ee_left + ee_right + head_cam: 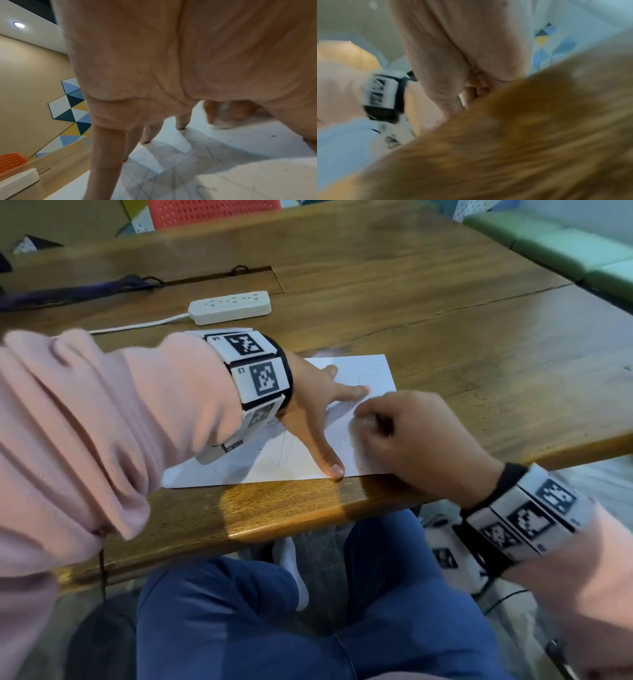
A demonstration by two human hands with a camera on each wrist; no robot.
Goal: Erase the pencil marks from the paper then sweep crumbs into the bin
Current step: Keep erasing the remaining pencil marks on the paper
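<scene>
From the head view, your left hand point(310, 405) lies spread flat on the paper point(363, 371), which sits at the near edge of the wooden table point(445, 313). Your right hand point(407, 436) is curled beside it.

Your left wrist view shows straight fingers point(106, 155) pressing the pencil marks point(173, 159).

Your right wrist view, blurred, shows fingers pinching a small white eraser point(462, 99).

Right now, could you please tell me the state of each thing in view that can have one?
paper: flat on the table, near its front edge, pencil lines remaining.
left hand: fingers spread straight, pressing the paper down.
right hand: curled over the paper, pinching a small white eraser, blurred.
power strip: lying beyond the paper, nothing plugged in.
table: bare wood around the paper.
</scene>
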